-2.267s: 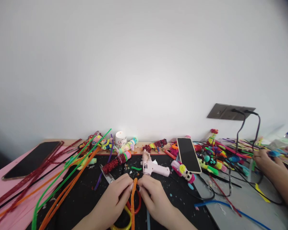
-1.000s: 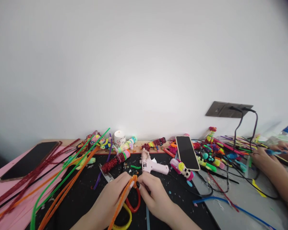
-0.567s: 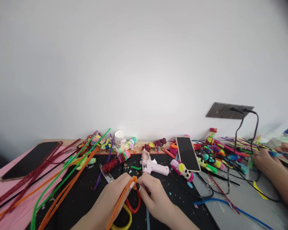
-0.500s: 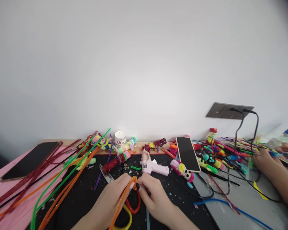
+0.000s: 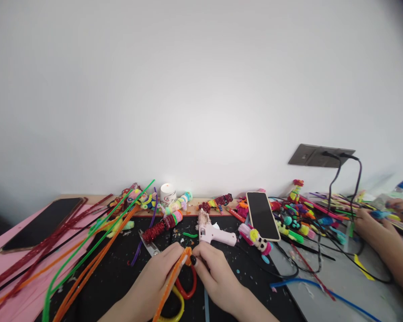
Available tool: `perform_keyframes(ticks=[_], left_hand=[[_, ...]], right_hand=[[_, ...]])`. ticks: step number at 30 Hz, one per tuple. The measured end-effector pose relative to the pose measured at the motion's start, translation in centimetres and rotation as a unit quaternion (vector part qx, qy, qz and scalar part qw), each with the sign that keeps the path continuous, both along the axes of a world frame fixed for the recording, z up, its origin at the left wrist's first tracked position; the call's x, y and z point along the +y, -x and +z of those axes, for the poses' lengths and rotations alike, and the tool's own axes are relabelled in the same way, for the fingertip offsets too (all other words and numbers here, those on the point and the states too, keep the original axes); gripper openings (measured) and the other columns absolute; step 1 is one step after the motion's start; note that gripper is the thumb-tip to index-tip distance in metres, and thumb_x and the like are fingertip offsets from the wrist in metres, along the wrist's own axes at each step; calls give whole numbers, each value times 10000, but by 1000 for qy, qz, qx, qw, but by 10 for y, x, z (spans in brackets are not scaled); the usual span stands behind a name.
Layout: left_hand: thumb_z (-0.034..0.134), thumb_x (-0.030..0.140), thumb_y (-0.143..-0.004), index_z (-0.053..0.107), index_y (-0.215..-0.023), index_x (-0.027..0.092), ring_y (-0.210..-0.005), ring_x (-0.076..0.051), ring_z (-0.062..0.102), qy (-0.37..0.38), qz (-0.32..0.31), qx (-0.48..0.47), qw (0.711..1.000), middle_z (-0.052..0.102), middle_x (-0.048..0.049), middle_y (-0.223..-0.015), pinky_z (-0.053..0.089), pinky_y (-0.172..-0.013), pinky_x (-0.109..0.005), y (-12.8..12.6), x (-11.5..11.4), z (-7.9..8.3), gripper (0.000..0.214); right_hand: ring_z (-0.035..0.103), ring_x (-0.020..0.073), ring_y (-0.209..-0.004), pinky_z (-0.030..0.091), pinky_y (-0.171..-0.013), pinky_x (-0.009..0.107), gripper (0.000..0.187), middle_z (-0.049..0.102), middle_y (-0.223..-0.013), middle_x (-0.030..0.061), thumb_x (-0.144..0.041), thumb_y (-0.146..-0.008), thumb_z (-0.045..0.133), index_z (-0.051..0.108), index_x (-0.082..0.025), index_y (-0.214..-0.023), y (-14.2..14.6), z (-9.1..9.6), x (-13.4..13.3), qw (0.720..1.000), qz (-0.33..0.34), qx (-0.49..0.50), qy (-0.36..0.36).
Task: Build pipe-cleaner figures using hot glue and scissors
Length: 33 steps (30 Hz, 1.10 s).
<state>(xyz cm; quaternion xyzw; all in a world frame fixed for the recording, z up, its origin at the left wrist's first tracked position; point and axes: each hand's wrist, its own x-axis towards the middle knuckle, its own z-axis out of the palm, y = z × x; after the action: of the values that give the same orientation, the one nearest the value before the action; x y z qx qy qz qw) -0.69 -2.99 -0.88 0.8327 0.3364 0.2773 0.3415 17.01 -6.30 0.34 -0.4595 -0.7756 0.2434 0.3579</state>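
Observation:
Between my two hands is an orange pipe cleaner (image 5: 169,282), bent or coiled at its upper end, its long tail running down toward me. My left hand (image 5: 154,279) pinches it from the left. My right hand (image 5: 216,277) is closed at the coiled end, thumb and fingertips against it. Beneath them lie scissors with red and yellow handles (image 5: 194,286), partly covered by my left hand. A pale pink glue gun (image 5: 218,235) rests just beyond my right hand. Past my left hand lies a dark red glittery coil (image 5: 159,229).
Long green pipe cleaners (image 5: 82,250) and a dark phone (image 5: 42,223) are at left. A white-framed phone (image 5: 263,217), a small pipe-cleaner figure (image 5: 255,238) and cables sit at right. A paper cup (image 5: 168,194) stands by the wall. Another person's hands (image 5: 376,230) work at far right.
My hands stay almost in place, still closed on the orange pipe cleaner. At far right, the other person's hands have shifted slightly.

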Motion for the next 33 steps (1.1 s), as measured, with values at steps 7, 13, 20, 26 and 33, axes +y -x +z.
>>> perform_keyframes(ticks=[7,13,20,26,33], left_hand=[[365,190,-880,457,-758,199,-672,-152,460,19,-18,1,1000,514,-7,-755,368,-602,-239,-1,-2,13,152],[364,161,-872,426,-711,199,-639,-144,448,27,-6,17,999,500,0,-723,356,-573,-229,-2,-5,13,177],[363,147,-868,441,-715,195,-649,-145,456,38,-6,22,999,503,-1,-728,367,-584,-228,-3,-5,17,178],[366,121,-861,426,-708,194,-659,-145,458,39,-8,23,999,499,-1,-731,364,-593,-230,-3,-5,21,180],[356,132,-877,434,-717,196,-665,-144,461,42,-4,-3,999,507,0,-736,365,-600,-230,-3,-6,13,189]], right_hand=[[482,149,-703,401,-635,256,154,520,-779,13,-87,-867,374,456,-197,-798,-1,2,0,1000,10,-3,16],[483,151,-722,402,-658,263,177,529,-805,23,-81,-879,343,463,-194,-814,1,1,-1,1000,14,0,5],[482,154,-728,396,-655,255,174,525,-806,28,-90,-883,334,454,-196,-813,2,2,-1,1000,22,-1,0],[487,158,-747,398,-662,255,178,523,-817,33,-95,-887,323,459,-195,-831,3,2,-2,1000,24,-4,-6],[481,151,-736,395,-661,248,167,516,-812,29,-84,-879,331,446,-194,-827,4,-2,0,1000,24,-9,-7]])
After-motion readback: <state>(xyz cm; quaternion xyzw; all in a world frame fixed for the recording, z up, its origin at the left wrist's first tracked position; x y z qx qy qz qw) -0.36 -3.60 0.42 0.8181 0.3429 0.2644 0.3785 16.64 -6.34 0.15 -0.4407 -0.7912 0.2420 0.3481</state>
